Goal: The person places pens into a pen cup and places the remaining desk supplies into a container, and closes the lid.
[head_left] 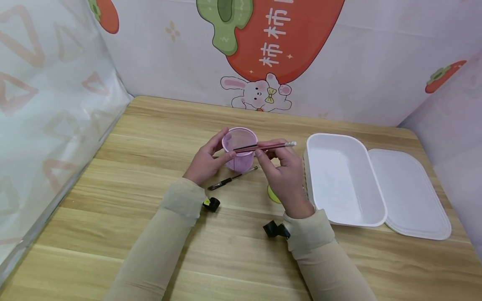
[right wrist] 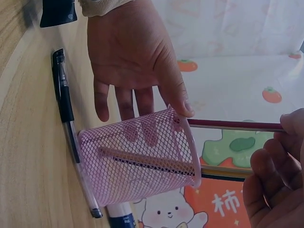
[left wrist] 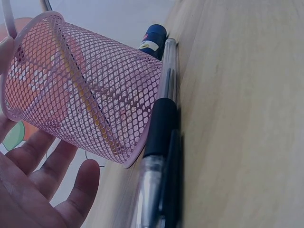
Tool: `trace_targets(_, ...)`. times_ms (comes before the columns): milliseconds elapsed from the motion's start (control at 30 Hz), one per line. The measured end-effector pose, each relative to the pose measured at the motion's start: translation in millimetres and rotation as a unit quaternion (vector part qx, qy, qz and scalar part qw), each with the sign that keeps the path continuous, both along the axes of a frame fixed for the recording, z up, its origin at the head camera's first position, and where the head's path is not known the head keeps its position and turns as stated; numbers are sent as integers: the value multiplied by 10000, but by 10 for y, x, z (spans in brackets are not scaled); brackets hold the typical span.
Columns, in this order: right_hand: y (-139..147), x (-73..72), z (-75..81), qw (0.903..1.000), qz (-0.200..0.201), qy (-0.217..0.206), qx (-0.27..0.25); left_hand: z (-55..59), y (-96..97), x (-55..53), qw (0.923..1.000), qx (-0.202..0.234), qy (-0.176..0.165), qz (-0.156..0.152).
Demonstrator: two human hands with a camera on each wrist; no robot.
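Observation:
A pink mesh pen cup (head_left: 240, 163) stands on the wooden table, steadied at its rim by my left hand (head_left: 206, 162). The thumb lies at the near side of the rim and the other fingers reach around the far side. My right hand (head_left: 285, 173) pinches pencils (right wrist: 228, 124) at the cup's mouth, one of them dark red. Through the mesh, the lower part of pencils (left wrist: 84, 92) shows slanting down inside the cup. A clear gel pen (head_left: 227, 181) with a black grip lies on the table just before the cup.
Right of my hands sits a white plastic box (head_left: 309, 175), with its lid (head_left: 412, 196) lying flat beside it. A yellow-green round thing (head_left: 273, 195) is partly hidden under my right hand. Behind the cup lies a dark blue and white cylinder (right wrist: 121, 219).

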State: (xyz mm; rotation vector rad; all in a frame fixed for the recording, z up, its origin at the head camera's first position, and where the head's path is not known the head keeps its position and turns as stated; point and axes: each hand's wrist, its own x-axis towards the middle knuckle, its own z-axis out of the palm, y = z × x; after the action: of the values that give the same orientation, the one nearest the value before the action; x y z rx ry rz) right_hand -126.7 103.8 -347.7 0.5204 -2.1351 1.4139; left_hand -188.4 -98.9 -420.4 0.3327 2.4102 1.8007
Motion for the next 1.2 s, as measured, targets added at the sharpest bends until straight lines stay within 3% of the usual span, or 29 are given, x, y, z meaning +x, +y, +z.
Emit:
trace_targets(333,75,-179,-293,9997,-22,248,76,7,3,-4,10000,1,-26,16)
trace_targets(533,84,-197,-321,9984,46,568,23,66,10,22,9998,-40,-200,7)
trace_targets(800,80,-186,-328,9985,44,543,-77,305,50,140,9995,22,-299,-100)
trace_targets(1200,79,-203,-335,9986,250,391,-259,303,51,139,9993,134,-333,-101)
